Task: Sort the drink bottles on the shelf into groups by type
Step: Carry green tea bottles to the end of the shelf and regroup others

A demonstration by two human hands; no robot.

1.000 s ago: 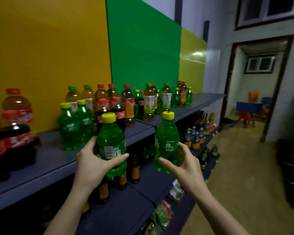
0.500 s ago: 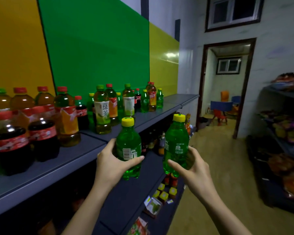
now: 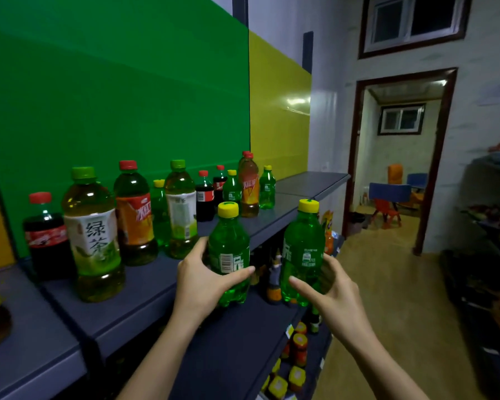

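In front of the shelf [image 3: 145, 293], left hand [image 3: 198, 280] and right hand [image 3: 334, 287] each grip a green soda bottle [image 3: 228, 255], held upright off the shelf, apparently for grouping with matching bottles far right.

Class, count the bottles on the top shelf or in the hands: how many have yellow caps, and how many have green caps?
Yellow-capped bottles: 5, one each in the left hand and right hand
Green-capped bottles: 2
Total: 7
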